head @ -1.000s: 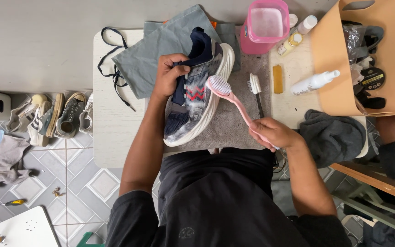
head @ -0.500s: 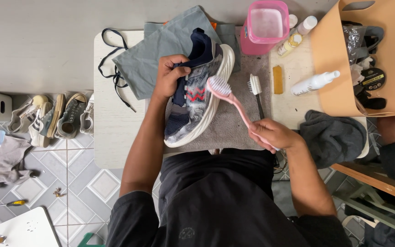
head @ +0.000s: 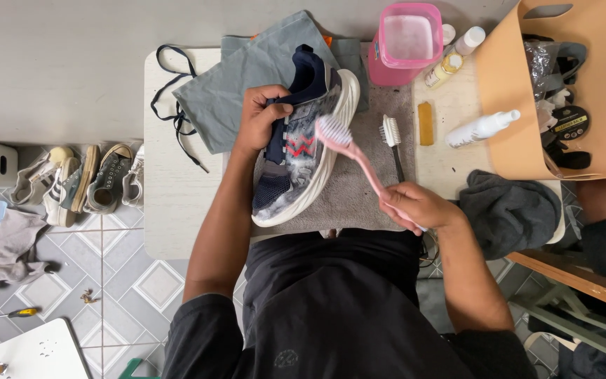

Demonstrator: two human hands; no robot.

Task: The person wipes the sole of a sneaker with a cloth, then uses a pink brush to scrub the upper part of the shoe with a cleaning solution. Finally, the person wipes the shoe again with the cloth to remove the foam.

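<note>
A navy and grey sneaker (head: pixel 296 158) with a white sole lies tilted on a grey towel (head: pixel 359 189) on the small white table (head: pixel 170 203). My left hand (head: pixel 261 116) grips the sneaker's upper near the tongue. My right hand (head: pixel 415 205) holds the handle of a long pink brush (head: pixel 348 151), whose white bristle head rests against the soapy side of the sneaker.
A pink tub (head: pixel 408 38) of foamy water, small bottles (head: pixel 457 52), a second brush (head: pixel 392 137), a yellow block (head: pixel 426 123) and a white spray bottle (head: pixel 482 128) lie on the table. A tan bin (head: pixel 506 84) stands right, a dark cloth (head: pixel 510 210) beside it. Black laces (head: pixel 173 112) and grey fabric (head: pixel 240 84) lie at left; shoes (head: pixel 82 182) line the floor.
The brush head has slid slightly along the sneaker's side while my left hand keeps its grip.
</note>
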